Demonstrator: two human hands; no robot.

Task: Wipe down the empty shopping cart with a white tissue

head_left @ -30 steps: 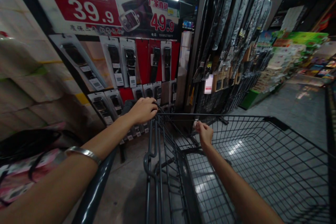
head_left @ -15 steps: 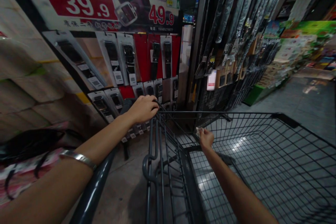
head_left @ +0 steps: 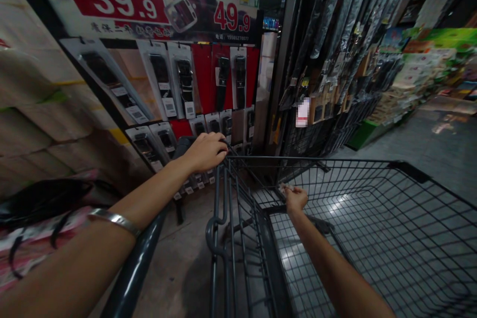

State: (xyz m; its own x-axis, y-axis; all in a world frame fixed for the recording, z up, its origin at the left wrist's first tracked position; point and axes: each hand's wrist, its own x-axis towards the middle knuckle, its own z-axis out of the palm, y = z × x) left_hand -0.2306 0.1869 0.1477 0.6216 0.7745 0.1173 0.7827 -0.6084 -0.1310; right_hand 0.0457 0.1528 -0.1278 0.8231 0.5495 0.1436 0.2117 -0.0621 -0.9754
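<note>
My left hand [head_left: 209, 151] is closed round the far corner of the black shopping cart's frame, where the handle bar [head_left: 136, 263] meets the wire basket. A silver bangle [head_left: 114, 221] circles my left wrist. Inside the cart basket [head_left: 413, 170], close to its side wall, my right hand [head_left: 297, 198] pinches a small, pale, crumpled piece [head_left: 283, 188]; what it is cannot be made out. The visible part of the basket's wire bottom shows grey floor beneath it.
Packaged belts [head_left: 185, 79] hang on a rack under a price sign [head_left: 119, 0]. More wrapped belts [head_left: 335, 20] hang to its right. Stacked paper packs [head_left: 40, 124] and a black bag [head_left: 40, 201] are at the left. A green box [head_left: 363, 134] stands by the aisle.
My right hand has moved slightly down with the pale piece in it. The view has shifted a little; my left hand keeps its place on the cart.
</note>
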